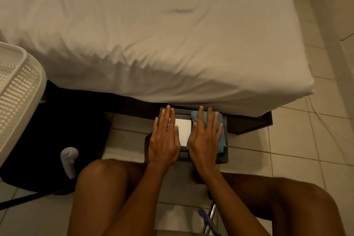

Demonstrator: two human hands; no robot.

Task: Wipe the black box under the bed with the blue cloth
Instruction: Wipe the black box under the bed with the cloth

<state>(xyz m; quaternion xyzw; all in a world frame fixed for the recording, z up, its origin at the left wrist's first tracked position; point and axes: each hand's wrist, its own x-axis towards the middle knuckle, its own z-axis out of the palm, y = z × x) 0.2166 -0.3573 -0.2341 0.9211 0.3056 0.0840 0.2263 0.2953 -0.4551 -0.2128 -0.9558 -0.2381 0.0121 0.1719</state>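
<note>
The black box (225, 151) sits on the tiled floor at the bed's edge, partly out from under the white mattress (153, 34). A white label (183, 132) shows on its lid. My left hand (165, 136) lies flat on the left part of the lid, fingers spread, holding nothing. My right hand (206, 136) presses flat on the folded blue cloth (221, 140), which covers the lid's right side. The cloth's edges show beyond my fingers. Both hands hide much of the lid.
A white slatted basket (17, 90) stands at the left. A black mat (53, 130) with a grey object (69, 161) lies beside it. The dark bed frame (252, 122) runs right of the box. My bare knees fill the foreground, with a metal-and-blue tool (209, 220) between them.
</note>
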